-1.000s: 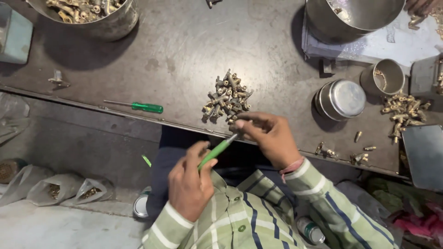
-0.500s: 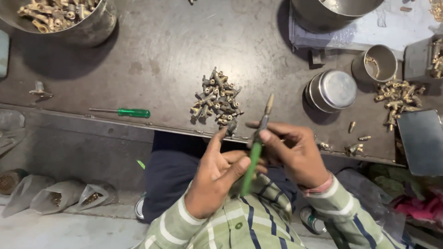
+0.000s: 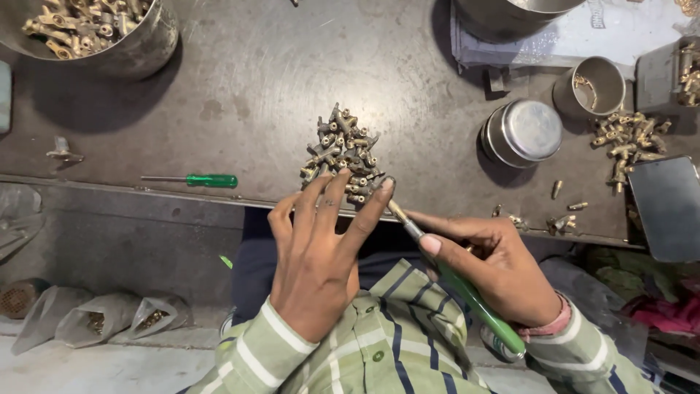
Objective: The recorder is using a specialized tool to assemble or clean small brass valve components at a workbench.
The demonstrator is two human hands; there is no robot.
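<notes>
At the near edge of the table (image 3: pixel 240 87):
Heap: small brass fittings (image 3: pixel 341 155) piled just past the table edge, between both hands and slightly ahead of them.
Left hand (image 3: pixel 317 255): released, fingers spread flat, fingertips (image 3: pixel 385 185) touching the near side of the heap; grasps nothing.
Right hand (image 3: pixel 496 273): clenched around a green-handled screwdriver (image 3: pixel 467 288), thumb along the shaft; metal tip points up-left toward the heap and ends just beside the left index fingertip.
Tip contact: cannot tell whether the tip touches a fitting; the left fingers hide that spot.
Sleeves: striped pale-green shirt on both arms.
Left of heap: a second green screwdriver (image 3: pixel 193 179) lying flat near the edge, well apart from the hands.
Far left: large metal bowl (image 3: pixel 138 51) full of brass pieces.
Right of heap: round steel tin with lid (image 3: pixel 523 131), an open steel cup (image 3: pixel 594 86), a second loose heap of brass pieces (image 3: pixel 627 142), a few strays near the edge (image 3: pixel 558 190).
Far right: dark flat tray (image 3: pixel 667 208).
Surface: dark, worn, stained metal.
Floor, left below: small bags (image 3: pixel 95 321) holding brass bits.
</notes>
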